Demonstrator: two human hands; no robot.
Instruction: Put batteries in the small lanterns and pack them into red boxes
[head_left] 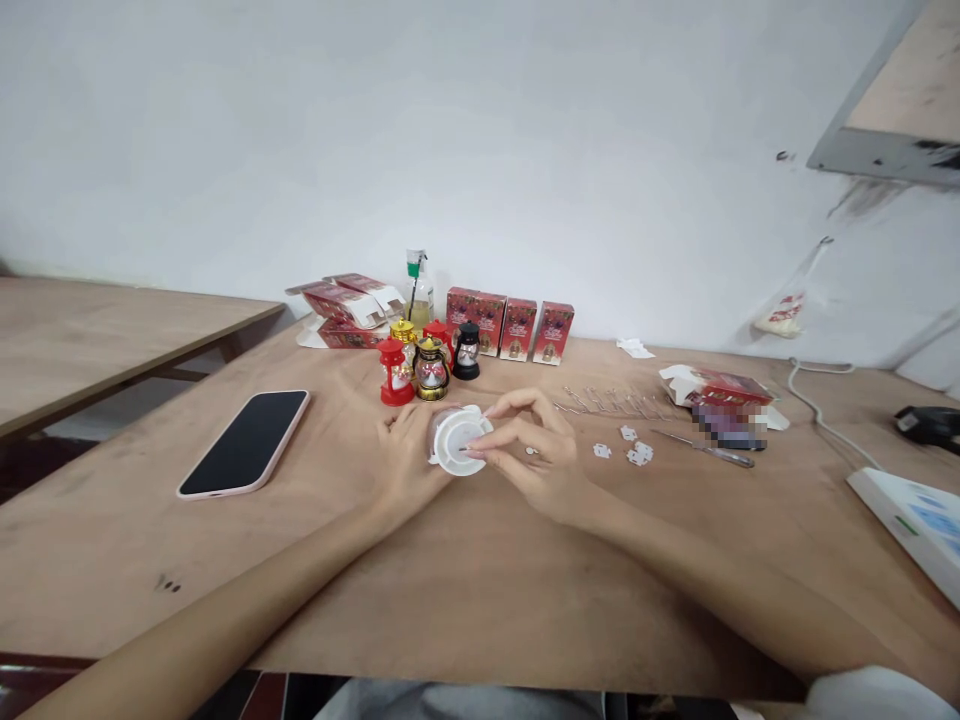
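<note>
A white lantern lies tipped in my hands, its round base turned toward me. My left hand wraps around its left side. The fingertips of my right hand pinch together at the right of the base; whether a small piece sits between them I cannot make out. Just beyond stand several small lanterns: a red lantern, a black-and-gold lantern and a black lantern among them. Right of my right hand lie small white cut pieces and several thin metal wires.
A phone lies at left. Red printed boxes stand against the wall beside a bottle; opened boxes lie left of it. At right are tweezers, an opened red box, a cable and a white device.
</note>
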